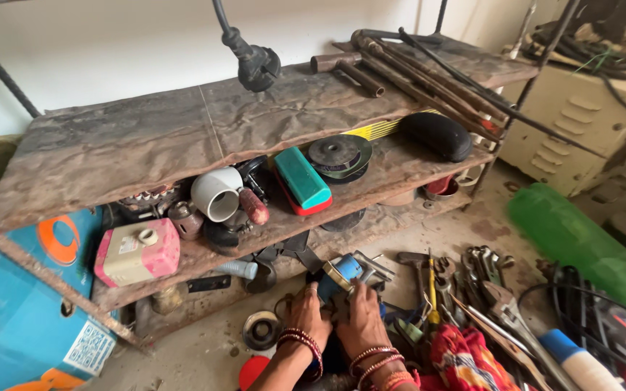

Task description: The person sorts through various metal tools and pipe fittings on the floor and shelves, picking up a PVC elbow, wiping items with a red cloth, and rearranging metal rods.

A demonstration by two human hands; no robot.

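Both my hands are low in the middle of the view, on a blue and grey power tool [343, 276] that lies on the dusty floor. My left hand [306, 313] grips the tool's rear left side, with red bangles at the wrist. My right hand [362, 318] presses on the tool's body from the right, also wearing bangles. The tool's metal head points up and to the right. Loose wrenches [481, 269] and a yellow-handled screwdriver [432, 293] lie just right of my hands.
A rusty two-tier shelf [182, 137] stands behind, with a hammer [348, 69], metal rods, a black plug [256, 64], a white pipe elbow [216, 192], a pink box [138, 251], a teal case [303, 177] and grinding discs [337, 154]. A green bottle [581, 242] lies at right.
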